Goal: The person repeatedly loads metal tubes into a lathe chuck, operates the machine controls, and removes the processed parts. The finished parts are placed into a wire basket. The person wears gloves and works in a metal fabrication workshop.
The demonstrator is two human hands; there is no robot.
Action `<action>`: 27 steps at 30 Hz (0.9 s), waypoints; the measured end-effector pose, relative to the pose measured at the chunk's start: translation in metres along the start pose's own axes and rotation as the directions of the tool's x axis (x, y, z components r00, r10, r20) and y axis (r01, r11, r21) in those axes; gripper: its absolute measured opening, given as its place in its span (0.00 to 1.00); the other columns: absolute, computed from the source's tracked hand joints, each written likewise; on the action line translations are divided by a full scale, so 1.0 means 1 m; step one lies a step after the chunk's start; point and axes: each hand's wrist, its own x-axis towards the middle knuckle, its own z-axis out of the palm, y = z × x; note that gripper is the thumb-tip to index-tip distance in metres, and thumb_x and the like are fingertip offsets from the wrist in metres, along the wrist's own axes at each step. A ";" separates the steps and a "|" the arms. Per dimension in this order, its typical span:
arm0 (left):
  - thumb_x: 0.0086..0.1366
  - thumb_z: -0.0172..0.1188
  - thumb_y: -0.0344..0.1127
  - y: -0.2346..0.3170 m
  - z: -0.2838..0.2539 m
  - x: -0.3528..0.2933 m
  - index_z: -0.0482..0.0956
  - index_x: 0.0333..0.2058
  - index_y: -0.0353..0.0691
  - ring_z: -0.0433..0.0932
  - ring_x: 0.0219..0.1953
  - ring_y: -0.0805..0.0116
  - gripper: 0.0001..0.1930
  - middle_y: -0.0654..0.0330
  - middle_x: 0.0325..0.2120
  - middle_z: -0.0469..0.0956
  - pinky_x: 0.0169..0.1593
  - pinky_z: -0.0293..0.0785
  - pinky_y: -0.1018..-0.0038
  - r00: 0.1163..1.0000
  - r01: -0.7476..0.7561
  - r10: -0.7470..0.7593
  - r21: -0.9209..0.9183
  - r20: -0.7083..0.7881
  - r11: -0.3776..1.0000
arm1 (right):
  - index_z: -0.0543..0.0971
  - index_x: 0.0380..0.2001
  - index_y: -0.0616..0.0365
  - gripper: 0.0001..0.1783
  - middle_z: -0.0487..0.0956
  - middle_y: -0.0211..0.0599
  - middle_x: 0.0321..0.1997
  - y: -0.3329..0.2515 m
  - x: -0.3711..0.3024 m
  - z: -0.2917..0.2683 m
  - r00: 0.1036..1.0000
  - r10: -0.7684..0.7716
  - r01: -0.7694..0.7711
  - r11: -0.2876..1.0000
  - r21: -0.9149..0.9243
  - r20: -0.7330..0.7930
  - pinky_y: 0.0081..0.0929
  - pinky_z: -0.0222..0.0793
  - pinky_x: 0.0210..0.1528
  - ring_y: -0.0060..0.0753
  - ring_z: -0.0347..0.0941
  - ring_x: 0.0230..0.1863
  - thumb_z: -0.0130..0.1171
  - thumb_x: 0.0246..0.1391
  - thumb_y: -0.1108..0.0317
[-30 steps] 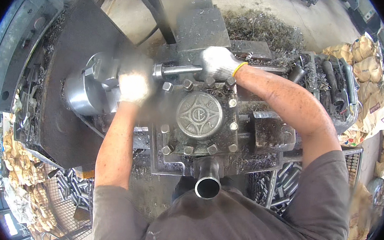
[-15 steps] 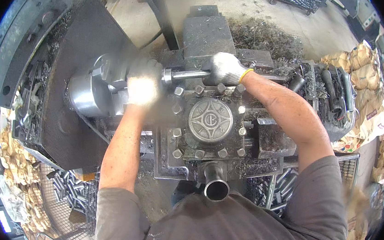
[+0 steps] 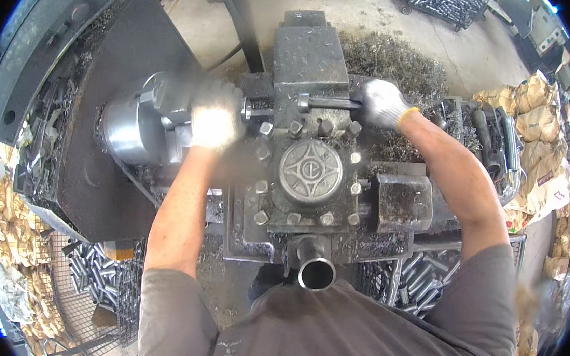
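My right hand (image 3: 382, 105), in a white glove with dark fingers, is closed round a metal rod (image 3: 333, 103). The rod's wider round head points left, over the far side of a lathe's tool post (image 3: 310, 170). Gloved too, my left hand (image 3: 215, 120) is curled beside the shiny chuck (image 3: 132, 125); its fingers look blurred, and what they grip is hidden. A bright metal ring (image 3: 248, 108) with a short bar shows just right of that hand, apart from the rod's head.
Square-headed bolts ring the tool post, and a steel tube (image 3: 317, 274) juts toward me. Metal shavings (image 3: 405, 69) heap behind it. A dark sheet guard (image 3: 136, 47) stands left. Bins of metal tubes (image 3: 94, 273) sit below; hand tools (image 3: 491, 139) lie at the right.
My right hand has moved right with the rod, and the rod's head now shows apart from the ring near my left hand. The left hand has stayed almost in place.
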 end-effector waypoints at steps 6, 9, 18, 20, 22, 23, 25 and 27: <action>0.55 0.74 0.38 -0.004 -0.046 0.011 0.77 0.63 0.34 0.82 0.55 0.56 0.35 0.50 0.52 0.84 0.65 0.72 0.60 0.981 -0.174 0.146 -0.237 -0.131 0.956 | 0.91 0.39 0.46 0.15 0.87 0.41 0.31 -0.016 -0.034 -0.058 0.979 0.147 -0.141 0.989 0.052 -0.143 0.42 0.82 0.38 0.49 0.84 0.31 0.71 0.49 0.55; 0.71 0.64 0.37 0.022 -0.087 0.037 0.76 0.65 0.34 0.81 0.51 0.66 0.27 0.53 0.55 0.83 0.61 0.74 0.69 0.966 0.216 -0.227 -0.861 0.121 0.460 | 0.91 0.39 0.45 0.14 0.86 0.40 0.30 -0.028 -0.030 -0.072 0.961 0.049 -0.022 0.995 0.102 -0.273 0.40 0.81 0.38 0.47 0.84 0.30 0.71 0.49 0.55; 0.77 0.55 0.50 -0.024 -0.106 0.043 0.88 0.42 0.38 0.86 0.41 0.46 0.21 0.48 0.34 0.87 0.52 0.80 0.57 0.845 0.484 -0.533 -0.490 0.048 0.725 | 0.88 0.43 0.40 0.16 0.85 0.37 0.27 -0.054 0.017 -0.068 0.968 -0.123 0.094 0.986 -0.138 -0.217 0.42 0.83 0.36 0.46 0.85 0.30 0.70 0.52 0.53; 0.74 0.58 0.48 -0.049 -0.097 0.027 0.89 0.39 0.40 0.86 0.42 0.44 0.18 0.49 0.35 0.88 0.52 0.80 0.55 0.867 0.335 -0.428 -0.337 -0.256 0.880 | 0.89 0.36 0.45 0.12 0.86 0.40 0.27 -0.049 0.025 -0.046 0.987 -0.039 0.032 0.998 -0.047 -0.156 0.45 0.82 0.36 0.48 0.86 0.32 0.69 0.50 0.54; 0.71 0.60 0.44 -0.073 -0.073 0.013 0.88 0.35 0.41 0.86 0.42 0.43 0.14 0.51 0.36 0.88 0.51 0.80 0.54 0.890 0.247 -0.292 -0.170 -0.349 0.954 | 0.89 0.29 0.48 0.13 0.86 0.46 0.26 -0.051 0.030 -0.030 0.991 0.002 0.003 0.999 0.038 -0.131 0.47 0.83 0.37 0.51 0.86 0.32 0.69 0.49 0.52; 0.70 0.61 0.42 -0.079 -0.064 0.007 0.88 0.34 0.41 0.85 0.41 0.43 0.13 0.52 0.36 0.88 0.50 0.80 0.53 0.921 0.230 -0.251 -0.103 -0.298 0.968 | 0.90 0.30 0.48 0.14 0.86 0.47 0.27 -0.054 0.037 -0.018 0.994 0.005 -0.001 0.999 0.040 -0.109 0.48 0.83 0.39 0.53 0.86 0.34 0.69 0.48 0.51; 0.68 0.61 0.40 -0.086 -0.055 0.002 0.88 0.33 0.41 0.85 0.40 0.44 0.11 0.53 0.35 0.88 0.48 0.80 0.52 0.943 0.214 -0.219 -0.047 -0.251 0.976 | 0.90 0.32 0.49 0.15 0.86 0.47 0.28 -0.057 0.038 -0.008 1.000 -0.011 0.011 1.000 0.021 -0.012 0.48 0.83 0.40 0.55 0.86 0.34 0.68 0.48 0.51; 0.67 0.60 0.39 -0.089 -0.052 0.002 0.87 0.32 0.41 0.85 0.37 0.44 0.11 0.52 0.33 0.88 0.46 0.79 0.52 0.935 0.227 -0.236 -0.066 -0.266 0.972 | 0.90 0.33 0.49 0.16 0.87 0.48 0.30 -0.060 0.040 -0.004 1.000 0.000 -0.001 0.999 0.048 0.028 0.48 0.82 0.41 0.55 0.86 0.36 0.68 0.49 0.51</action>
